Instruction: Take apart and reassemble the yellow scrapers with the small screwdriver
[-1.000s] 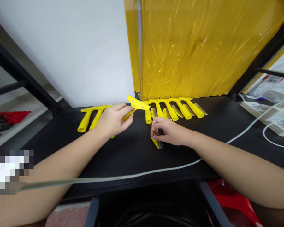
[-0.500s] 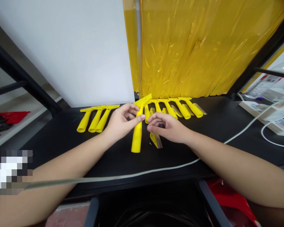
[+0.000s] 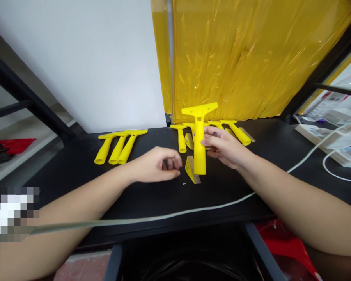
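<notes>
My right hand point(image 3: 226, 146) is closed on a yellow scraper handle point(image 3: 200, 152), held upright above the table with its wide T-shaped head at the top. A small dark round thing shows on one finger of this hand. My left hand point(image 3: 159, 164) hovers to the left with loosely curled fingers, the thumb apart and nothing visible between them. Below the held handle lies a yellow clamp plate with a metal blade point(image 3: 190, 169). Beside it on the table is a tiny screw point(image 3: 184, 183).
Three yellow handles point(image 3: 128, 150) lie at the left. Another row of handles, some with blades, rests at the back right, including one handle point(image 3: 242, 136). A pale cable point(image 3: 175, 214) crosses the black table point(image 3: 152, 199) near its front edge. Below stands an open dark bin point(image 3: 117, 261).
The handle has passed from my left hand to my right hand and moved right and up, its head turning to face me. My left hand has let go and dropped lower.
</notes>
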Motion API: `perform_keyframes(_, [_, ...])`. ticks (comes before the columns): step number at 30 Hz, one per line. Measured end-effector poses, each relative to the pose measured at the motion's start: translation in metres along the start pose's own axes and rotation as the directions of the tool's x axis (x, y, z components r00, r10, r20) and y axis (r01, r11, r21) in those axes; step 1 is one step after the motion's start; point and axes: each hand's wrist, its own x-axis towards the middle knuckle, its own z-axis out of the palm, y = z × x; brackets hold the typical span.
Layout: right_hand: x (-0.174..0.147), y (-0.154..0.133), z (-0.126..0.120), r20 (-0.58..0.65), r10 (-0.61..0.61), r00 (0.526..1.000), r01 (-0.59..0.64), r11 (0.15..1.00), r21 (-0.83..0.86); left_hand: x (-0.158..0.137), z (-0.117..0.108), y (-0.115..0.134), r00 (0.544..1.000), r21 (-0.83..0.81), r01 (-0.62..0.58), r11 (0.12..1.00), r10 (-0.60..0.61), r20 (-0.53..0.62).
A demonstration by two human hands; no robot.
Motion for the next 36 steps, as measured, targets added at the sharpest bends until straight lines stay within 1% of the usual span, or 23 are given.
perform_keyframes(1, [0.001, -0.002, -0.002, -0.02, -0.005, 1.0, 0.005, 1.0, 0.006, -0.001, 0.001, 0.001, 0.996, 0.091, -0.032, 0.995, 0.024, 0.083])
perform_keyframes(2, [0.003, -0.003, -0.004, -0.04, -0.006, 0.999, 0.006, 1.0, 0.008, -0.001, 0.003, 0.002, 0.989, 0.162, -0.074, 0.984, 0.051, 0.137])
perform_keyframes(4, [0.006, -0.003, -0.007, -0.076, -0.004, 0.997, 0.004, 1.0, 0.003, -0.001, 0.009, 0.005, 0.976, 0.26, -0.153, 0.953, 0.105, 0.188])
perform_keyframes(6, [0.008, -0.003, -0.009, -0.088, -0.007, 0.996, 0.007, 1.0, -0.008, 0.0, 0.014, 0.006, 0.967, 0.332, -0.215, 0.918, 0.152, 0.204])
perform_keyframes(10, [0.009, -0.003, -0.011, -0.075, -0.014, 0.997, 0.013, 1.0, -0.017, 0.0, 0.021, 0.007, 0.952, 0.392, -0.29, 0.873, 0.222, 0.209])
perform_keyframes(15, [0.008, -0.005, -0.01, -0.074, -0.019, 0.997, 0.018, 1.0, -0.006, 0.0, 0.023, 0.007, 0.918, 0.435, -0.378, 0.817, 0.27, 0.29])
perform_keyframes(17, [0.009, -0.004, -0.011, -0.078, -0.021, 0.997, 0.02, 1.0, -0.006, 0.0, 0.023, 0.007, 0.906, 0.461, -0.405, 0.79, 0.279, 0.317])
perform_keyframes(20, [0.011, -0.003, -0.013, -0.089, -0.01, 0.996, 0.009, 1.0, -0.008, 0.001, 0.023, 0.007, 0.901, 0.506, -0.415, 0.756, 0.267, 0.341])
perform_keyframes(22, [0.012, -0.002, -0.014, -0.094, -0.003, 0.996, 0.002, 1.0, -0.01, 0.001, 0.023, 0.006, 0.911, 0.551, -0.4, 0.733, 0.251, 0.328])
perform_keyframes(23, [0.013, -0.002, -0.015, -0.096, -0.002, 0.995, 0.001, 1.0, -0.011, 0.002, 0.024, 0.005, 0.922, 0.578, -0.379, 0.722, 0.244, 0.301])
perform_keyframes(26, [0.014, -0.002, -0.017, -0.105, -0.004, 0.994, 0.002, 1.0, -0.014, 0.005, 0.027, 0.0, 0.964, 0.664, -0.264, 0.7, 0.223, 0.147])
perform_keyframes(28, [0.014, -0.002, -0.017, -0.105, -0.005, 0.994, 0.003, 1.0, -0.019, 0.009, 0.029, -0.004, 0.975, 0.704, -0.188, 0.685, 0.216, 0.05])
perform_keyframes(29, [0.014, -0.002, -0.017, -0.103, -0.008, 0.995, 0.006, 1.0, -0.024, 0.01, 0.03, -0.007, 0.976, 0.716, -0.165, 0.678, 0.215, 0.02])
perform_keyframes(32, [0.015, -0.002, -0.017, -0.098, -0.017, 0.995, 0.013, 0.999, -0.037, 0.015, 0.032, -0.011, 0.975, 0.725, -0.153, 0.671, 0.22, 0.002])
perform_keyframes(36, [0.015, -0.003, -0.017, -0.114, -0.006, 0.994, 0.003, 1.0, -0.031, 0.016, 0.033, -0.012, 0.966, 0.664, -0.19, 0.724, 0.259, -0.006])
